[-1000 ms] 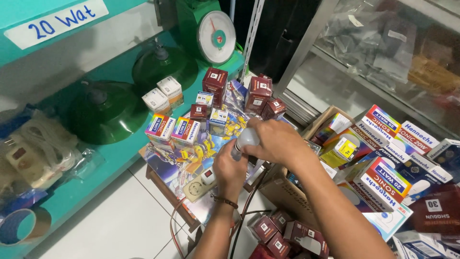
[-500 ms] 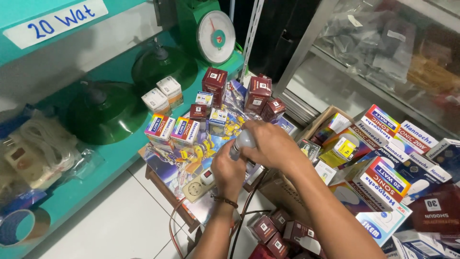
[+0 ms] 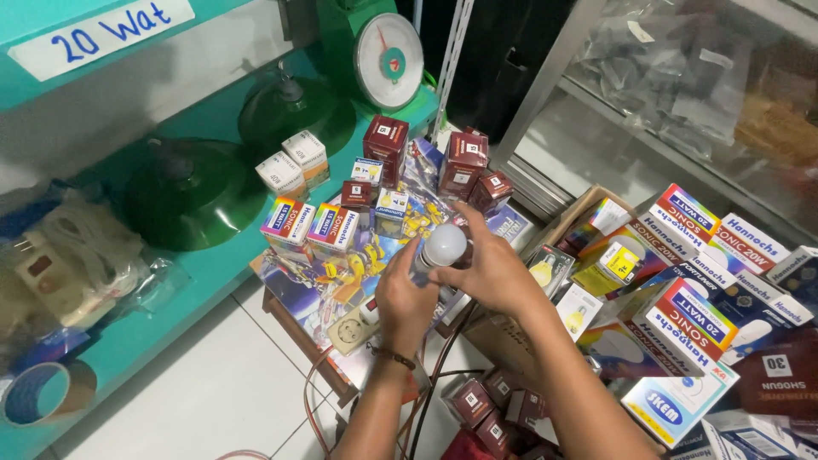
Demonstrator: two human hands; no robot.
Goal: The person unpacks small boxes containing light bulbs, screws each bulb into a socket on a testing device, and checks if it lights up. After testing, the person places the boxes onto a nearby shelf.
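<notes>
Teal shelving with green lamp shades flanks a low stand crowded with small bulb boxes. Both hands meet over it: the right hand is wrapped around a white bulb, and the left hand grips its base just above a beige socket.

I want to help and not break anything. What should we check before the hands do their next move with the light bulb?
1. Both hands on the bulb: ok. The left hand holds its lower part; the right hand is cupped beside the white bulb.
2. Glass looks whole: ok, no crack visible.
3. Base seated in anything: cannot tell, fingers hide it.
4. Bulb lit: not ok, it looks unlit.
5. Socket free: ok, nothing plugged in.
6. Small maroon boxes standing steady: ok.
</notes>
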